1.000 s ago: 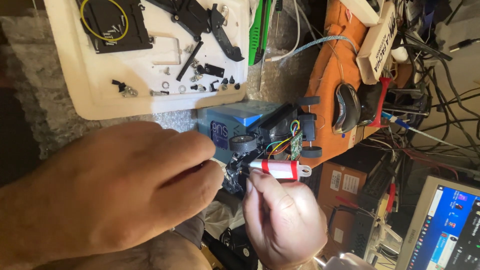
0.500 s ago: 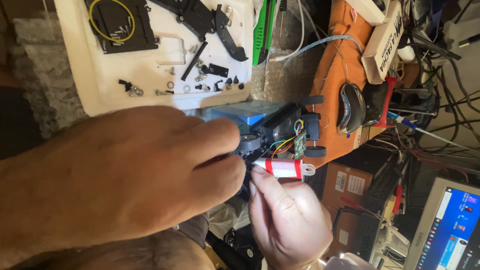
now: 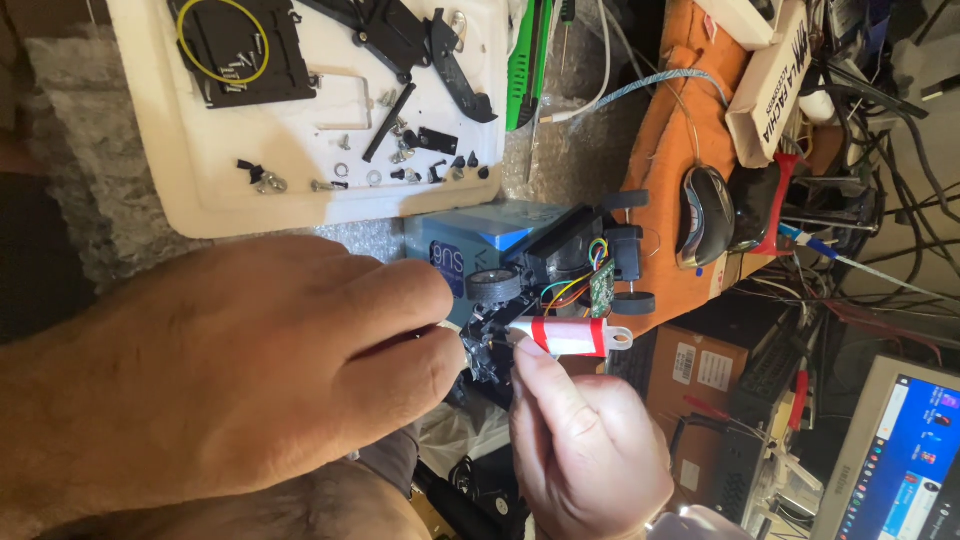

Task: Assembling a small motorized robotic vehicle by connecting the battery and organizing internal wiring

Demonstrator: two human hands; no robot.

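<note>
Screwdriver (image 3: 566, 337) crosswise, tip leftward

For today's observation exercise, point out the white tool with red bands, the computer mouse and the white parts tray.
White tool with red bands (image 3: 568, 337), head view, on its white barrel.
Computer mouse (image 3: 706, 215), head view, on its back.
White parts tray (image 3: 215, 205), head view, on its bare lower rim.

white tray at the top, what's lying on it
The white tray holds a black plate with a yellow ring, black brackets, a black rod and small loose screws. Its top edge is out of frame.
</note>
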